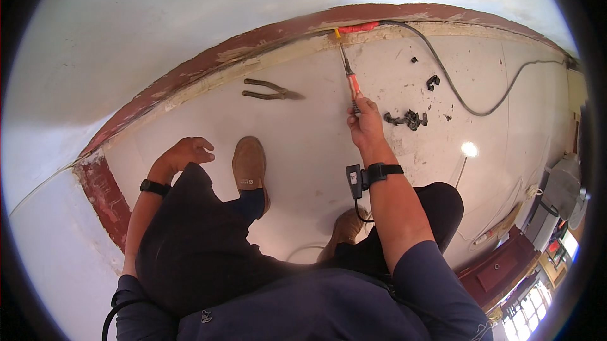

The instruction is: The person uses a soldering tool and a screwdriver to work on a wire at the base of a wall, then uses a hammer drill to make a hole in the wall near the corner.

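My right hand (365,118) grips a red-and-black-handled tool (353,81), like a screwdriver, whose thin shaft reaches up to a small yellow piece (337,33) at the foot of the wall. Beside that piece is a red wrapped section (359,28) joined to a dark cable (436,56). My left hand (193,150) hangs by my left knee, fingers loosely curled and apart, holding nothing. Pliers (265,88) with dark handles lie on the pale floor (303,145) between my hands and the wall. Several black scraps (412,119) lie right of my right hand.
A maroon skirting (164,88) runs along the wall ahead and down the left. My shoes (248,164) and knees are below me. At the right are a small bright light (469,149), thin cords, a wooden drawer unit (496,265), grey items (563,183) and a barred window (528,306).
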Demonstrator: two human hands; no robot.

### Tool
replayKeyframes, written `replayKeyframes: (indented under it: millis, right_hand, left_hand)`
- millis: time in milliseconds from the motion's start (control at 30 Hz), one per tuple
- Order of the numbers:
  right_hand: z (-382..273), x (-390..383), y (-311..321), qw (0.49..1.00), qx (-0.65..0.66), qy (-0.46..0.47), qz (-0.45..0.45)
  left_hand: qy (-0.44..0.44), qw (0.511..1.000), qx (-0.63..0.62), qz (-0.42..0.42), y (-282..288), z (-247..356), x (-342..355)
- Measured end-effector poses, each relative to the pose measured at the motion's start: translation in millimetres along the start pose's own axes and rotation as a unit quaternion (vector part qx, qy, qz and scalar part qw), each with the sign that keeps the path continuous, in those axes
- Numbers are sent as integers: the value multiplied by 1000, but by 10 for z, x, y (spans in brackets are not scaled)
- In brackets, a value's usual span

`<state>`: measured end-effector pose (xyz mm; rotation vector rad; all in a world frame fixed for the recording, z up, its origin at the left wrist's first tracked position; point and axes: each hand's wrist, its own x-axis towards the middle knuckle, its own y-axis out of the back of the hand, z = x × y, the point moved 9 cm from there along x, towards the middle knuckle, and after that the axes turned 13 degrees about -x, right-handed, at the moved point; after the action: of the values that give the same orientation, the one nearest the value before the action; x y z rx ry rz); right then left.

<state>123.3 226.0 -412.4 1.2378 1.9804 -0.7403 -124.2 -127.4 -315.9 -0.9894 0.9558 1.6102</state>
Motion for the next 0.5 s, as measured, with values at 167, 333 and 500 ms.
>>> replayKeyframes:
  millis: [167, 333, 500]
  right_hand:
    - [56, -18, 33, 996, 53, -61, 25]
    - [129, -67, -95, 986, 100, -126, -49]
    - [-6, -24, -22, 1000, -5, 5, 28]
  left_hand:
    - [15, 1000, -4, 6, 3, -3, -10]
    - [2, 1000, 5, -1, 7, -37, 0]
    - [-9, 1000, 4, 1, 20, -23, -2]
